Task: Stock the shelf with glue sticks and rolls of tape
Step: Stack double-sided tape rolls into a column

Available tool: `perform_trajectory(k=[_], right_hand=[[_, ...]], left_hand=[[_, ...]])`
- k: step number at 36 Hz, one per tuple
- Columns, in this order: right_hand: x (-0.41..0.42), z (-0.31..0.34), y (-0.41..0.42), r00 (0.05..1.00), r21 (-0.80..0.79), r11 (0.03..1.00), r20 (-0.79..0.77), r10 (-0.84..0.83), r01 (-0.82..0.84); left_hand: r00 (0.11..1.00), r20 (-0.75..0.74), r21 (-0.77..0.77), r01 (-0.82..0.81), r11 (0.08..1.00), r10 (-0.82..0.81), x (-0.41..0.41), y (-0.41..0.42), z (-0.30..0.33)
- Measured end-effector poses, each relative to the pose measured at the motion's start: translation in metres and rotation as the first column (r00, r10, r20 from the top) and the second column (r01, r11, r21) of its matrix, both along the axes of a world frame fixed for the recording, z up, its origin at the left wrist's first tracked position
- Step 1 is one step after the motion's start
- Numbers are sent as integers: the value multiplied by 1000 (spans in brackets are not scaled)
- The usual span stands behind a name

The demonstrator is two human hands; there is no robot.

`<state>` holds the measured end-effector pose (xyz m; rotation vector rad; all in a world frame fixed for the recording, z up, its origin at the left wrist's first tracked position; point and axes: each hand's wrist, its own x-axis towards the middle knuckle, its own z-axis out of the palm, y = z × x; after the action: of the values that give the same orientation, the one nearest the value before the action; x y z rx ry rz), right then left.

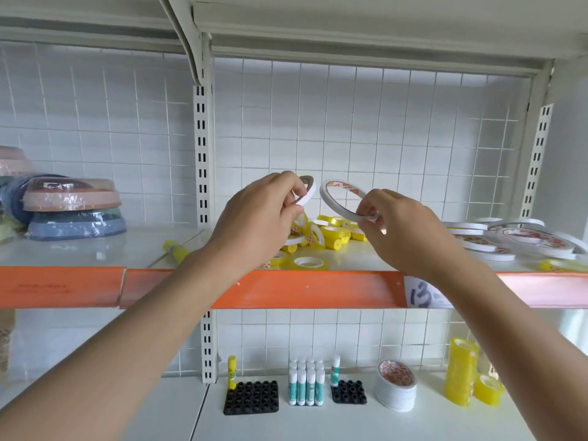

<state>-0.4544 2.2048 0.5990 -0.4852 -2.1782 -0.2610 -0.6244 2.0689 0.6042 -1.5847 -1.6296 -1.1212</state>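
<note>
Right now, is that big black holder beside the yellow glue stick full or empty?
Nearly empty: the black holder shows rows of open sockets, with one yellow glue stick standing at its back left corner.

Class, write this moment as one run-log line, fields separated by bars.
left hand: holds white tape roll | right hand: pinches second white roll | place: above upper shelf | below: yellow rolls loose

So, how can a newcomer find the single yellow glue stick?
Look at the lower shelf, below the orange rail. At its left stands a black holder tray; the yellow glue stick stands upright in its back-left corner. The other sticks are white and teal.
</note>
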Motion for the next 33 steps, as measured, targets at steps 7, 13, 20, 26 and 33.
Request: perform_trajectory(k=[7,13,20,26,33], right_hand=[[18,-12,3,999,-36,999,-34,11,-13],[26,-19,-7,994,1,999,-102,38,-38],[63,-43,-31,973,-5,995,-212,96,-99],[102,-92,-45,958,69,992,-260,123,-109],[140,-170,-36,961,68,994,-257,104,-89]], left_hand=[[996,-94,74,10,997,-3,19,0,-23],[993,-117,81,25,996,-15,30,-1,-30],[949,-311,156,-8,988,57,61,-23,-52],[918,-392,158,4,987,59,91,-46,-95],[918,-390,67,-53,996,75,115,-50,-162]])
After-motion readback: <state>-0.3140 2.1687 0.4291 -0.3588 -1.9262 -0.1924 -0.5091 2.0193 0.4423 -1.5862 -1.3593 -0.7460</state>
